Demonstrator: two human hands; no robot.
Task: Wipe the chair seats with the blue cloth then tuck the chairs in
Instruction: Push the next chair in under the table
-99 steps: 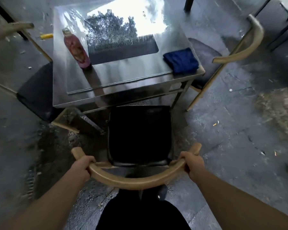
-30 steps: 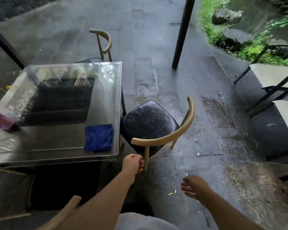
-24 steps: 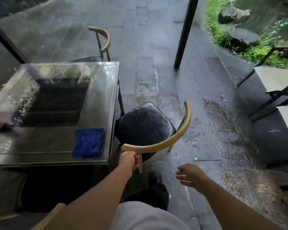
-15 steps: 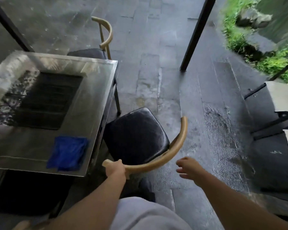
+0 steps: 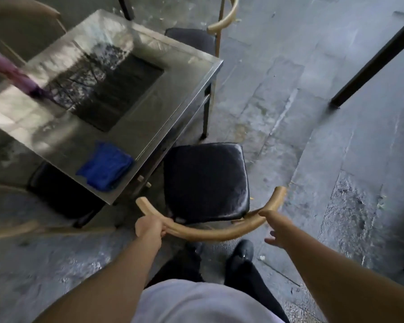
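Observation:
A chair with a black padded seat (image 5: 204, 180) and a curved wooden backrest (image 5: 210, 231) stands right in front of me, beside the table's near right corner, pulled out. My left hand (image 5: 149, 226) is closed around the left part of the backrest. My right hand (image 5: 276, 228) hovers at the right part of the backrest, fingers spread, holding nothing. The folded blue cloth (image 5: 105, 169) lies on the metal table (image 5: 177, 89) near its front corner.
A pink bottle (image 5: 12, 74) stands blurred at the table's left. Another chair (image 5: 191, 39) sits at the far side, one black seat (image 5: 54, 187) is under the table's near edge, and a backrest (image 5: 9, 229) shows at left. A dark post (image 5: 373, 59) slants at right.
I have stepped round behind the chair. My left hand took hold of its backrest and stays on it; my right hand has come up to the backrest's right side. The view has tilted down.

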